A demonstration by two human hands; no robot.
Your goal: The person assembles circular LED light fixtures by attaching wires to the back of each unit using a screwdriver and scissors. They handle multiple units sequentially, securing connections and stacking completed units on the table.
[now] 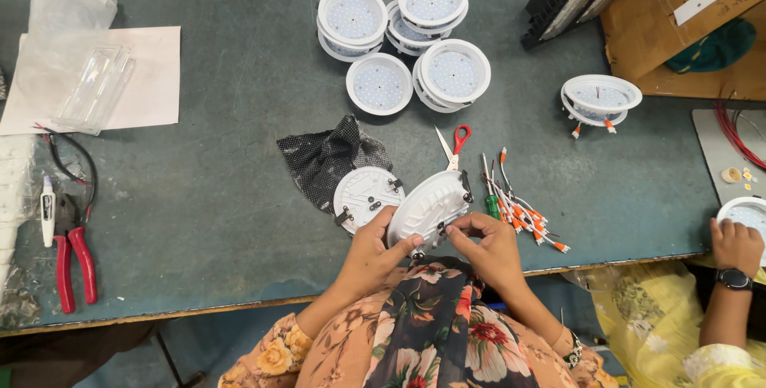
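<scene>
My left hand (369,254) cradles the white lamp housing (428,206); right hand (488,246) pinches its rim clip — light, rigid plastic, probably brittle; best held by the edges.

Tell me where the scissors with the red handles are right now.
In the head view, the red-handled scissors lie on the green table, just beyond the white round lamp housing held in both hands, left of the orange-tipped wires.

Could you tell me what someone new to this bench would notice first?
Probably the cluster of round white LED lamp discs stacked at the top centre of the grey-green table. Next, at the near edge, the left hand and right hand gripping one white lamp housing tilted on edge, with red-handled scissors just behind it and red pliers far left.
</scene>
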